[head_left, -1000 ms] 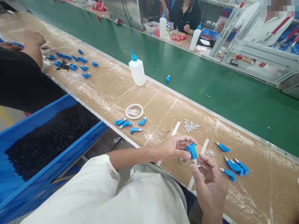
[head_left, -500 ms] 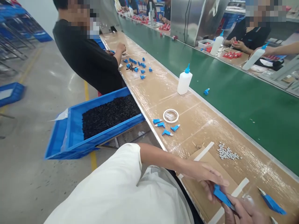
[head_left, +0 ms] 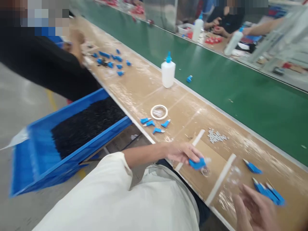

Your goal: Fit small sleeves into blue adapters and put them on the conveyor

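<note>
My left hand [head_left: 179,152] is closed on a small blue plastic piece [head_left: 196,164] with a pale, blurred tip, held over a taped brown cardboard sheet [head_left: 216,162]. At the lower right, my right hand [head_left: 257,208] holds nothing that I can see; its thumb and fingers are apart. Close by it lie several blue pieces with pointed, light-coloured ends [head_left: 268,192], and another such blue piece [head_left: 253,167] a little farther off. A heap of small grey-white bits [head_left: 216,136] sits beyond the cardboard.
A tape roll [head_left: 151,112] lies near several blue pieces [head_left: 158,130]. Behind it stands a white bottle [head_left: 167,74] with a blue nozzle. A blue crate [head_left: 32,154] of black parts is at left, beside a co-worker in black [head_left: 48,61]. A green conveyor [head_left: 216,86] runs along the table.
My hands have come apart: the left moved away leftward with the blue piece, and the right let go of it and opened. The whole view has shifted to the right.
</note>
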Demonstrator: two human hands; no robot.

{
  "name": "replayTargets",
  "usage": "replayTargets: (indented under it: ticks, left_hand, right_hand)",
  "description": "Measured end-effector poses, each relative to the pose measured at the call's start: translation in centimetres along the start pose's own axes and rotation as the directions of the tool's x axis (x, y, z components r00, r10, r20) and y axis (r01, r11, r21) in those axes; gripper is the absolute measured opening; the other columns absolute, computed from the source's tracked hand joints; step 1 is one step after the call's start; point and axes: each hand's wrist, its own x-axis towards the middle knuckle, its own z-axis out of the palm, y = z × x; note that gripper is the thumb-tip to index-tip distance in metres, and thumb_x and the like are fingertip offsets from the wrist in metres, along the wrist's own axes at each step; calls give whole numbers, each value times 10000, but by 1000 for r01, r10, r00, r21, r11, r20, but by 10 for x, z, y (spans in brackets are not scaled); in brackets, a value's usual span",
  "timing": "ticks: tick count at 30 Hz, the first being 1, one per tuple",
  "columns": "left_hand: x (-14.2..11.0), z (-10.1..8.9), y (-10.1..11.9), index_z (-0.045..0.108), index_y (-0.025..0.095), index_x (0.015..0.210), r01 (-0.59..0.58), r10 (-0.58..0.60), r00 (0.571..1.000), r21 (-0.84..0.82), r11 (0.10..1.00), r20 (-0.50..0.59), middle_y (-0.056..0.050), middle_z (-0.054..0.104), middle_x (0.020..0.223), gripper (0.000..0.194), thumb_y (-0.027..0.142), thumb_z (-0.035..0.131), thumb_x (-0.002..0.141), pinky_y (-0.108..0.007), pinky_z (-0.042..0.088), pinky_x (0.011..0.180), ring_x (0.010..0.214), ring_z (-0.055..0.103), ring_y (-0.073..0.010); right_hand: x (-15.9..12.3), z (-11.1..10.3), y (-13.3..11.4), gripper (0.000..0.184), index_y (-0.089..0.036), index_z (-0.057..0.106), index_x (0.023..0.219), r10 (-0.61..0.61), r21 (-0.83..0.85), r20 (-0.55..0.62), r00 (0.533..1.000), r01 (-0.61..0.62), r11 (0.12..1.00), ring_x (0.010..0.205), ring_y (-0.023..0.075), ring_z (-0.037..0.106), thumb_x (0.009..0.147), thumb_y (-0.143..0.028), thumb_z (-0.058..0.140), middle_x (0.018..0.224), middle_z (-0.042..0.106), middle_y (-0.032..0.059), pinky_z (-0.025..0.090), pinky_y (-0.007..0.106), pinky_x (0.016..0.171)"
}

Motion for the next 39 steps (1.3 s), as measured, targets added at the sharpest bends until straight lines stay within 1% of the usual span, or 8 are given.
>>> replayTargets:
  ticks: [2, 6, 11, 16, 22, 28, 32, 39]
  left_hand:
    - [-2, -3, 3, 755, 80, 887, -143, 139, 989, -97, 985, -46, -35, 666, 757, 296, 176, 884, 638, -147, 471, 562, 601, 573, -61]
    - [3, -11, -2, 707, 57, 900, -195, 183, 980, -181, 964, -81, -22, 596, 730, 260, 127, 830, 682, -160, 437, 590, 597, 498, -50]
    - [10, -15, -13, 680, 56, 899, -150, 123, 983, -214, 965, -133, -37, 583, 753, 231, 91, 782, 695, -136, 363, 495, 604, 493, -59]
    - [13, -17, -17, 656, 82, 850, -131, 94, 984, -252, 959, -154, -6, 547, 709, 159, 75, 752, 723, -118, 357, 484, 574, 485, -49]
    - [17, -25, -17, 634, 107, 827, -109, 75, 988, -257, 960, -138, -16, 595, 698, 221, 113, 809, 691, -155, 386, 515, 602, 583, -92]
    - [20, -32, -15, 644, 108, 827, -106, 73, 988, -257, 961, -134, -31, 633, 709, 181, 100, 787, 717, -167, 413, 531, 615, 617, -103]
    - [19, -33, -13, 668, 98, 863, -82, 63, 994, -256, 963, -84, -33, 638, 717, 198, 102, 795, 711, -156, 399, 508, 607, 617, -98]
    - [22, -32, -13, 675, 101, 830, -80, 62, 995, -246, 966, -82, -31, 626, 701, 171, 97, 801, 714, -154, 381, 490, 608, 603, -95]
  right_hand:
    - [-1, 3, -7, 463, -199, 740, 1050, 200, 36, 12, 980, -200, 979, 810, 223, 688, 815, -595, 695, 1046, 733, 102, 539, 349, 740]
    - [-6, 31, -11, 504, -169, 751, 986, 317, 205, 165, 934, -347, 915, 758, 206, 676, 759, -619, 719, 875, 732, 76, 560, 345, 711]
    - [-3, 56, -8, 459, -170, 762, 962, 279, 235, 86, 956, -292, 927, 748, 176, 647, 773, -586, 724, 903, 711, 68, 558, 344, 738]
    - [11, 65, -9, 457, -169, 771, 930, 192, 211, 119, 974, -214, 954, 714, 172, 628, 790, -600, 706, 868, 706, 60, 539, 323, 689]
    - [21, 69, -12, 480, -181, 777, 879, 187, 105, 75, 980, -194, 975, 670, 177, 596, 764, -643, 716, 818, 692, 47, 496, 318, 674]
    - [22, 67, -13, 456, -194, 779, 851, 89, 92, 63, 994, -94, 991, 630, 181, 539, 792, -638, 697, 777, 654, 42, 448, 328, 623]
    - [17, 66, -13, 345, -203, 781, 910, -111, 32, 18, 994, 110, 993, 596, 163, 513, 877, -530, 677, 790, 625, 43, 428, 332, 616]
    - [17, 63, -14, 153, -201, 751, 902, -483, -124, 32, 875, 483, 867, 533, 146, 543, 937, -307, 646, 776, 668, 49, 444, 326, 610]
